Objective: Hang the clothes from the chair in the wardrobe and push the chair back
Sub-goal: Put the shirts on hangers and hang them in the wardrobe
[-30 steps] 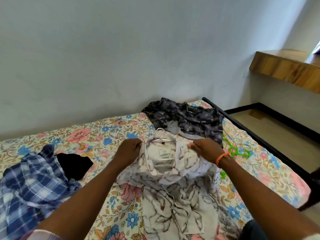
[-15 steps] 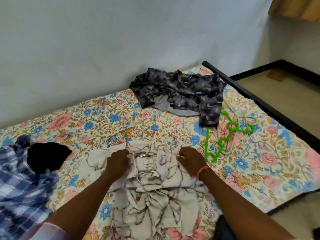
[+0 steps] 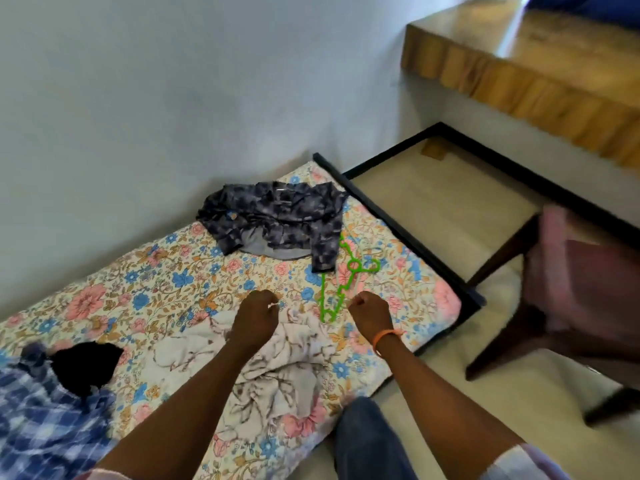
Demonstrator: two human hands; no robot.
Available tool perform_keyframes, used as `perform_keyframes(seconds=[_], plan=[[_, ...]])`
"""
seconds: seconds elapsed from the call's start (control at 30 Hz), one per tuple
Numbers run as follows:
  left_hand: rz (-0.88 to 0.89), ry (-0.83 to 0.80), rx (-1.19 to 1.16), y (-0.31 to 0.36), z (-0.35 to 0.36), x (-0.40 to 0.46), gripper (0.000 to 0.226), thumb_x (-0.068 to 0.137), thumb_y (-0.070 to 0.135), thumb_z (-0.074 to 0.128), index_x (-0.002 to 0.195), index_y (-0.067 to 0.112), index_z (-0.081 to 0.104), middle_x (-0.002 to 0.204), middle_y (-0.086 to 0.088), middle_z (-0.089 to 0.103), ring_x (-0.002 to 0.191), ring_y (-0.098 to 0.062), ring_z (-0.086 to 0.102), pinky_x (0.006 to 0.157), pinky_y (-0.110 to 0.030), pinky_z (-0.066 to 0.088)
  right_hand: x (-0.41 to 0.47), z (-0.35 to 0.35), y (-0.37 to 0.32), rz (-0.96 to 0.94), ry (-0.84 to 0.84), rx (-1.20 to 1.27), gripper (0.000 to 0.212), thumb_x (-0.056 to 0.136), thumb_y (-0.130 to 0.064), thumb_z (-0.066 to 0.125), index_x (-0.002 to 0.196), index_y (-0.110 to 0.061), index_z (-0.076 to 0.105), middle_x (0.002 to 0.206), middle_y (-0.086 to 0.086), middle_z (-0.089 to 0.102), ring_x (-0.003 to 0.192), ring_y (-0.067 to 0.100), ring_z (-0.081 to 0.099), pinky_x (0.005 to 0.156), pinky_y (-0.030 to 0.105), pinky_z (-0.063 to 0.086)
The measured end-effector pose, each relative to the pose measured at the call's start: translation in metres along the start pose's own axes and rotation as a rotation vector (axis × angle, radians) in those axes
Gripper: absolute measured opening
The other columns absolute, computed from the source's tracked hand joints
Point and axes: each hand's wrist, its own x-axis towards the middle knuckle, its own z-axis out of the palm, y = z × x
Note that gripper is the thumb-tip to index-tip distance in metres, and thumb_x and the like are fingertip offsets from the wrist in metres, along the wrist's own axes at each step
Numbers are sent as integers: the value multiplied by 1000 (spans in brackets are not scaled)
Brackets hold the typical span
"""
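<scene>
Both my hands, left [image 3: 255,318] and right [image 3: 370,311], hover fisted above the white shirt [image 3: 277,358]; whether either grip pinches anything, I cannot tell. I'd judge nothing hung: patterned shirt [image 3: 277,221] and green hanger [image 3: 341,282] lie beyond them, plaid shirt [image 3: 45,417] far left, the chair [image 3: 571,306] rightward, unpushed.

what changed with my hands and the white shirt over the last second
Both hands lifted off the white shirt. The left hand pinches something small and white; the right hand is now a fist, apparently empty. The dark shirt, green hanger and plaid shirt stayed put.
</scene>
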Motion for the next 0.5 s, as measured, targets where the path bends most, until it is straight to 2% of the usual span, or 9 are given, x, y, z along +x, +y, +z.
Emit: perform_keyframes(seconds=[0.07, 0.17, 0.3, 0.4, 0.5], plan=[[34, -44, -37, 54, -23, -18, 14, 91, 5, 61, 102, 1, 69, 103, -16, 68, 99, -31, 62, 84, -35, 46, -33, -44, -17, 63, 44, 48, 29, 93, -14, 55, 65, -14, 50, 70, 8, 55, 68, 28, 52, 64, 36, 45], [109, -73, -110, 130, -48, -49, 13, 94, 8, 59, 98, 2, 69, 98, -12, 67, 90, -25, 61, 75, -29, 41, -80, -108, -33, 137, 146, 123, 23, 91, -14, 58, 78, 5, 61, 81, 20, 65, 79, 35, 60, 69, 39, 48], [173, -78, -222, 206, -50, -94, 11, 98, 13, 56, 91, 9, 63, 86, -2, 58, 79, -17, 52, 63, -25, 33, -135, -167, -40, 122, 263, 178, 17, 90, -14, 61, 83, 0, 67, 86, 14, 69, 85, 28, 64, 77, 37, 51], [208, -139, -298, 247, -30, -125, 10, 97, 14, 57, 89, 14, 63, 87, 3, 59, 83, -15, 56, 70, -23, 34, -175, -204, -31, 97, 380, 217, 13, 88, -13, 62, 81, -4, 69, 84, 11, 70, 83, 23, 64, 78, 35, 51], [247, -225, -337, 294, -5, -159, 9, 94, 13, 60, 90, 13, 68, 89, 2, 65, 87, -16, 62, 75, -25, 41, -221, -244, -14, 105, 470, 211, 9, 87, -16, 66, 82, -9, 71, 78, 3, 69, 75, 14, 60, 68, 20, 41]])
